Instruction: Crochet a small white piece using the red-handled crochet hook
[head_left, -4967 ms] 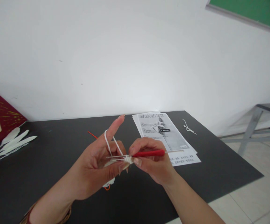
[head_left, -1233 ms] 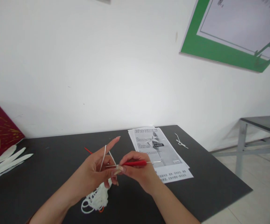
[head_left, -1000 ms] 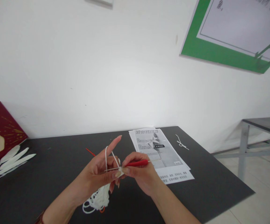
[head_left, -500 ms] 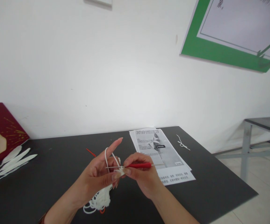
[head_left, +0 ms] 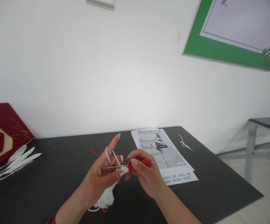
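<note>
My left hand (head_left: pixel 105 172) pinches a small white crochet piece (head_left: pixel 125 169) between thumb and fingers, its index finger raised with white yarn (head_left: pixel 109 158) looped round it. In my right hand (head_left: pixel 146 174) is a crochet hook (head_left: pixel 139 163) with a red handle, gripped between thumb and fingers. The hook's thin metal shaft points left, across the yarn at the top of the piece. Below my left hand a loose bundle of white yarn (head_left: pixel 106 197) lies on the table, partly hidden by the hand.
Printed sheets (head_left: pixel 180 177) lie on the black table (head_left: pixel 62 168) behind my right hand. A red needle-like tool (head_left: pixel 93 151) rests beyond my left hand. White crocheted strips (head_left: pixel 20 161) lie beside a dark red bag (head_left: pixel 15 130) at left. A short tied string (head_left: pixel 185 143) sits at right.
My right hand has shifted its grip on the hook, with the thumb now over the red handle. The handle has turned slightly. My left hand still holds the crochet piece.
</note>
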`<state>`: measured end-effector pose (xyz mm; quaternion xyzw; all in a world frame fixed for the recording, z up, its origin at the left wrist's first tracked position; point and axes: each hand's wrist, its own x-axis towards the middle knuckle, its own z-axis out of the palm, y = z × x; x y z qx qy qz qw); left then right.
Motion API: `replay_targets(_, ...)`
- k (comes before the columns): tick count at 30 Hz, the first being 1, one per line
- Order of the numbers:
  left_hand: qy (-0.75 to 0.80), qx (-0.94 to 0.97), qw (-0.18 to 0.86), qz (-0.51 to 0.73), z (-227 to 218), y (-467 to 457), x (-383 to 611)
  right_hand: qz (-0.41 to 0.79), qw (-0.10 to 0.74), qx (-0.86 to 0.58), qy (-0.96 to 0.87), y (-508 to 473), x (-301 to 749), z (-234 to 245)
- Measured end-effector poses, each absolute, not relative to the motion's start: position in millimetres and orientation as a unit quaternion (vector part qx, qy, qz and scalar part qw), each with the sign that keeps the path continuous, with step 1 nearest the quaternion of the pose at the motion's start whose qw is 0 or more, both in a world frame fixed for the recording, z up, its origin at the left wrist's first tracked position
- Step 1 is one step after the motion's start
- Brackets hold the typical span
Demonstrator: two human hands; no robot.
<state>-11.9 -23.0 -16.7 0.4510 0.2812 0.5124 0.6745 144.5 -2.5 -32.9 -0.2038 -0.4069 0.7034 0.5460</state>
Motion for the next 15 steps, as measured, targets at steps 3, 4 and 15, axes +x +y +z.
replay_targets(3, 0.282, 0.45, 0.676, 0.511, -17.4, -23.1, -12.4, 0.721, 0.554, -0.211, -0.359, 0.0, 144.7, -34.0)
replay_targets(4, 0.28, 0.45, 0.675, 0.513, -17.6, -23.3, -12.5, 0.725, 0.556, -0.21, -0.348, 0.8, 144.8, -34.7)
replay_targets(15, 0.314, 0.453, 0.619, 0.559, -18.8, -22.1, -8.7, 0.708, 0.57, -0.241, -0.341, 3.7, 145.9, -33.9)
